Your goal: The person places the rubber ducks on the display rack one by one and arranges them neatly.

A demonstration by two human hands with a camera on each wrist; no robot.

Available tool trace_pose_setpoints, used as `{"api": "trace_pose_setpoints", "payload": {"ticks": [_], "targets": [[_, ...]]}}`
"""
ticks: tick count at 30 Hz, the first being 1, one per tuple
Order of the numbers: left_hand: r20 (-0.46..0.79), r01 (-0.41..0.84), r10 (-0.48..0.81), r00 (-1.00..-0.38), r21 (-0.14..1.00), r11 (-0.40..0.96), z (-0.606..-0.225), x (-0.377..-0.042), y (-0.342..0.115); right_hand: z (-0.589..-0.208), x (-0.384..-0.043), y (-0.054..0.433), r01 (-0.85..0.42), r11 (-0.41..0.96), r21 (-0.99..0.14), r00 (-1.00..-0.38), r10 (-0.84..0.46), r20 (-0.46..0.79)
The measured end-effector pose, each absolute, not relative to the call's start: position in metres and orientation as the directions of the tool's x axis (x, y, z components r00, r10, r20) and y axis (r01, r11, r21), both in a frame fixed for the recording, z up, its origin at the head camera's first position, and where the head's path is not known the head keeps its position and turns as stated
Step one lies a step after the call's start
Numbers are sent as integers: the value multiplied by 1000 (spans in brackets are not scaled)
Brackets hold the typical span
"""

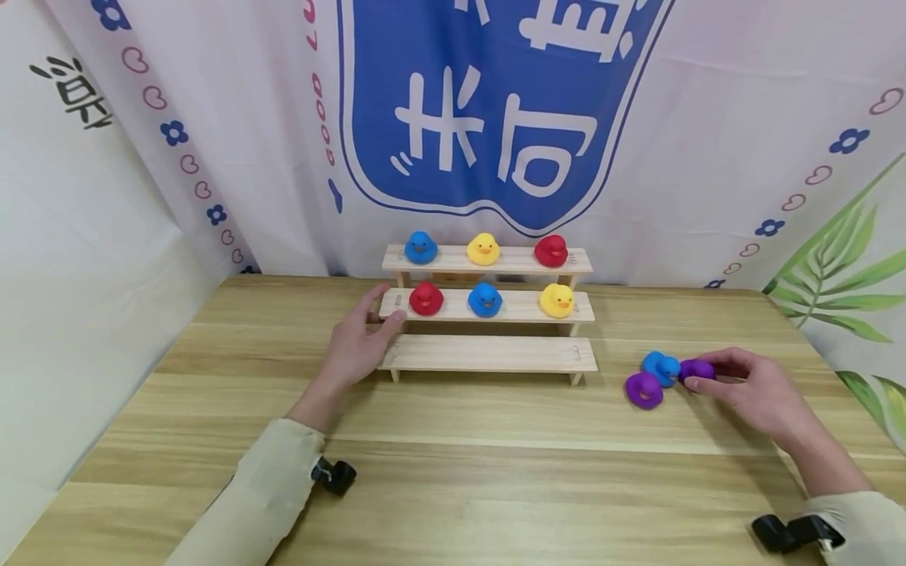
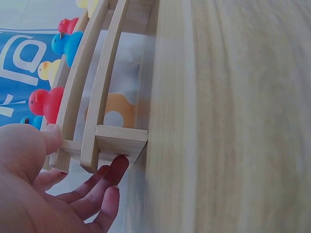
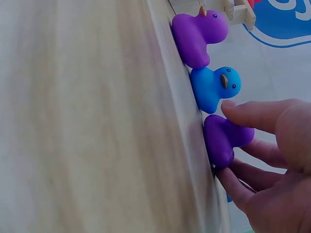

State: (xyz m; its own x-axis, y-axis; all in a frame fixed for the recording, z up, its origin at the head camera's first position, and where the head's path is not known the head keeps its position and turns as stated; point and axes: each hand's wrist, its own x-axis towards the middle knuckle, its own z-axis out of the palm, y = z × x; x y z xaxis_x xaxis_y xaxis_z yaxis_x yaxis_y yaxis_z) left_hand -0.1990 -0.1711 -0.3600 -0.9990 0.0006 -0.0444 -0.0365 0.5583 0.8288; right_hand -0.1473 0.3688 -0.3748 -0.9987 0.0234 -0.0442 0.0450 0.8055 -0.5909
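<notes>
Head view: there's the purple duck (image 1: 697,369), between three and four o'clock from the stand (image 1: 488,354); right hand (image 1: 757,389) curled round it, left hand (image 1: 357,342) half-curled on the stand's nine o'clock end. Left wrist: thumb at the middle shelf (image 2: 80,87), fingertips by the front leg (image 2: 121,138); light pressure should spare the red duck (image 2: 46,104) a jolt. Right wrist: thumb and fingers straddle the purple duck, blue duck (image 3: 206,90) at twelve o'clock; best lift straight, clear of that neighbour.

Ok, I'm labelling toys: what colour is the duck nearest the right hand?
That duck is purple, clearest in the right wrist view.
</notes>
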Motion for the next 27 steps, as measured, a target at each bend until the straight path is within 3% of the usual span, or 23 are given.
{"api": "trace_pose_setpoints", "payload": {"ticks": [27], "targets": [[-16,-7,10,-1000,808,589,-361,-200,-171,-349,-156,343,19,666,-745,-995,83,48]]}}
